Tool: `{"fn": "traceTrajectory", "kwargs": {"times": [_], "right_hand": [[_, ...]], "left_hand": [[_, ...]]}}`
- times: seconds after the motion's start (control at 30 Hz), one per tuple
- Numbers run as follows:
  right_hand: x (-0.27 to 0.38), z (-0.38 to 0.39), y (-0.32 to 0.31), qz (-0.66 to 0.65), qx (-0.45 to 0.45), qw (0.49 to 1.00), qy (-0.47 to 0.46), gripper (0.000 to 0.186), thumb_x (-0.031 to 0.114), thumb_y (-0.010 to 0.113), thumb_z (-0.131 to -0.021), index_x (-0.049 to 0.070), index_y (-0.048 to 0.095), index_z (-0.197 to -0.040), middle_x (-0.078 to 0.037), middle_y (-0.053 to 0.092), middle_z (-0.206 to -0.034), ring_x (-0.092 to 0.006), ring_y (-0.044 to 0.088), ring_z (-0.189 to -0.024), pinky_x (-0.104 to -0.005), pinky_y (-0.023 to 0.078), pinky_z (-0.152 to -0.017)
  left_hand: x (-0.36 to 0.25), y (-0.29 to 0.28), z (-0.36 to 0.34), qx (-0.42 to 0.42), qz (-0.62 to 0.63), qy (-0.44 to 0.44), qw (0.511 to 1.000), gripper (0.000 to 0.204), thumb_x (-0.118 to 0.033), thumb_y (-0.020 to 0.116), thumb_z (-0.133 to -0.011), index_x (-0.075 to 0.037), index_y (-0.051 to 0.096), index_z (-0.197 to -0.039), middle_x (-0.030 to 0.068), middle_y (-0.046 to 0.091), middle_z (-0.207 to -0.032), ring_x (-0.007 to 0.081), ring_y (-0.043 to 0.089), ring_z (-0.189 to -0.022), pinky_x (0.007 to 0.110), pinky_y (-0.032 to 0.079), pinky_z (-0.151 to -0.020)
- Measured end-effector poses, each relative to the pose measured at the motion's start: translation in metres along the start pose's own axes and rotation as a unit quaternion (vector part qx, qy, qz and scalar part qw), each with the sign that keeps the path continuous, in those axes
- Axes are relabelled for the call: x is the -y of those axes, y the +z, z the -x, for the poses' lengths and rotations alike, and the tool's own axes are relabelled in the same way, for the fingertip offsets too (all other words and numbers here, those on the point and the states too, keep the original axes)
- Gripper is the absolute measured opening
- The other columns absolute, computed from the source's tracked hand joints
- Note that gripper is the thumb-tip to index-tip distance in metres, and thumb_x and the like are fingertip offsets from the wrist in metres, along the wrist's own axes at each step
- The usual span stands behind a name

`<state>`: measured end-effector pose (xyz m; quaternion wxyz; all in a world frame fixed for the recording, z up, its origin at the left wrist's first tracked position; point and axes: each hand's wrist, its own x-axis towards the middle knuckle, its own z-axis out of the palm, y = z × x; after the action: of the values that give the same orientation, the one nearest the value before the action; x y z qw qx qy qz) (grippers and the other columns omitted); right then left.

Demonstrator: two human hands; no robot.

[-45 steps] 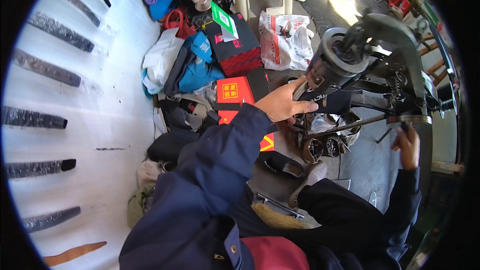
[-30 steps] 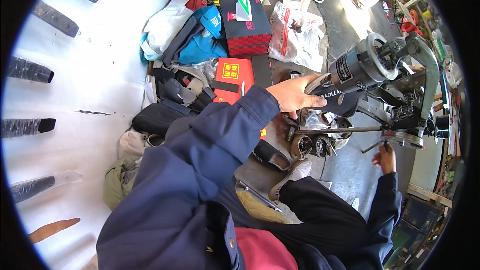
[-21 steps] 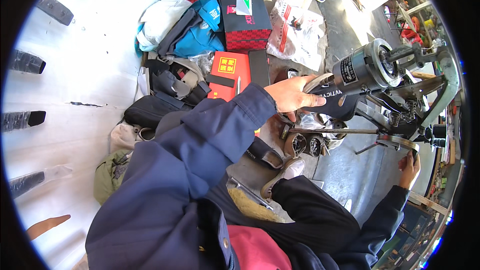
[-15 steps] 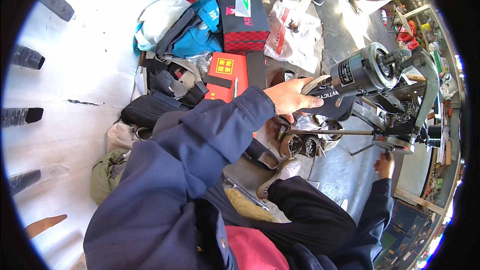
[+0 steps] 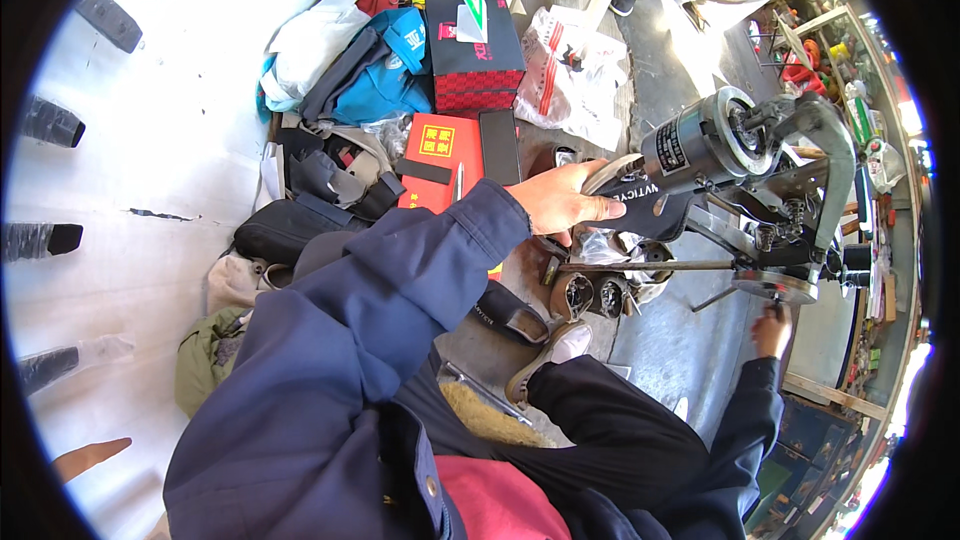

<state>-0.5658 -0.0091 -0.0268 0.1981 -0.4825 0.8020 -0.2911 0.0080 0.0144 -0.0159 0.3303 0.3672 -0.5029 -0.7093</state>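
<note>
Left hand [image 5: 565,202] has the black shoe [image 5: 655,216] clamped between thumb and fingers, directly under the machine [image 5: 690,145]'s cylinder. Right hand [image 5: 770,330] is up at the underside of the wheel [image 5: 775,287]; fingers blurred there, can't tell if they grip it. Red box [image 5: 440,155] lies left of the shoe.

A black, white-lettered shoe piece [image 5: 655,214] sits at a dark metal sewing machine [image 5: 762,202].

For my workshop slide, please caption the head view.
Left hand holds a black slipper at a metal machine, right hand at its wheel.
</note>
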Motion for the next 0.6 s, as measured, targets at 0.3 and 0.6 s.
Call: {"fn": "traceTrajectory", "kwargs": {"times": [0.3,0.6], "right_hand": [[0.088,0.054,-0.017,-0.096,0.112,0.982,-0.119,0.028,0.028,0.061,-0.099,0.003,0.059,-0.087,-0.006,0.063,-0.069,-0.0128,0.061,-0.056,-0.0270,0.045,-0.048],[0.032,0.035,0.035,0.062,0.167,0.980,0.092,0.023,0.027,0.062,-0.099,0.004,0.060,-0.103,-0.007,0.062,-0.066,-0.0151,0.059,-0.047,-0.0288,0.042,-0.039]], "left_hand": [[-0.001,0.000,0.001,0.007,0.002,0.003,1.000,0.081,-0.045,0.070,-0.095,-0.007,0.032,-0.155,0.0076,0.058,-0.125,0.0145,0.059,-0.104,0.029,0.059,-0.065],[-0.003,-0.001,0.004,0.001,-0.013,0.009,1.000,0.085,-0.045,0.071,-0.095,-0.002,0.029,-0.156,0.0068,0.058,-0.124,0.0125,0.059,-0.099,0.027,0.058,-0.064]]}}
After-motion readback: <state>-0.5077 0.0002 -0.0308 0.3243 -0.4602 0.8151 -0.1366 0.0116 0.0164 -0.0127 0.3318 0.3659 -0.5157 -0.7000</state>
